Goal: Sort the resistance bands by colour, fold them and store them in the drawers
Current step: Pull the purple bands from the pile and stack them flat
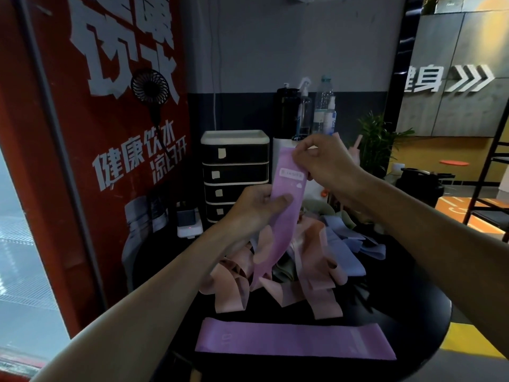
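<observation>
Right hand (325,161) pinches the top of a purple resistance band (286,216); left hand (256,208) grips it lower down, above the table (407,312).
Stretched upright, it seems ready for folding. A second purple band (294,340) lies flat at the near edge, probably starting that colour's group; mixed pink and blue bands (311,271) heap behind, before closed black drawers (235,175).

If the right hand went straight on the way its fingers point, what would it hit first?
Beyond the held purple band it pinches, the right hand points towards the top of the black drawer unit. That is probably what it would meet first, though depth is unclear.
</observation>
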